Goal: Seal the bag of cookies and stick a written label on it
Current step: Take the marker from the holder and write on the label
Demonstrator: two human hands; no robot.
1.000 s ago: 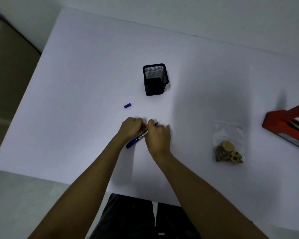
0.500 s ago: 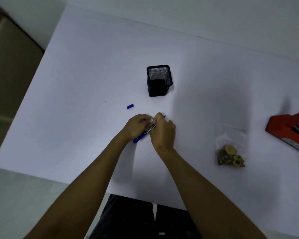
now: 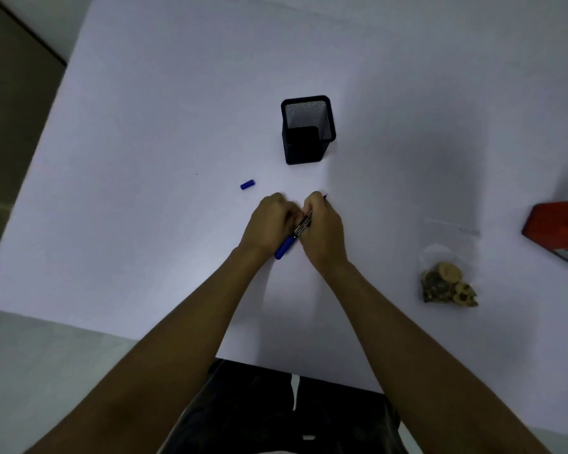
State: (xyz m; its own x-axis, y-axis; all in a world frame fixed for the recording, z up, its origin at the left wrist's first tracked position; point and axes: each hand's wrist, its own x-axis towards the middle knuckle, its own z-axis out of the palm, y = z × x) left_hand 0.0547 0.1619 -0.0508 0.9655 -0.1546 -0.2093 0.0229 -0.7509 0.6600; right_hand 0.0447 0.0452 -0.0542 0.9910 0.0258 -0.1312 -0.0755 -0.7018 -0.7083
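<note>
Label stage, with the bag waiting.

Your right hand [image 3: 322, 229] is curled round the pen [image 3: 292, 235]; your left hand [image 3: 269, 224] is curled close beside it, its hold hidden. The cap [image 3: 247, 184] lies far-left. The bag [image 3: 448, 273] sits well right, unlabelled; whether it is sealed, you cannot tell from here.

A white table [image 3: 151, 132] is seen filling most of the view, lit dimly and evenly, with soft shadows cast across its right half. A pale floor [image 3: 40, 362] is shown below its near edge and a pale surface beyond its far edge. At the left, a brown cabinet [image 3: 10, 103] is glimpsed beside the table.
</note>
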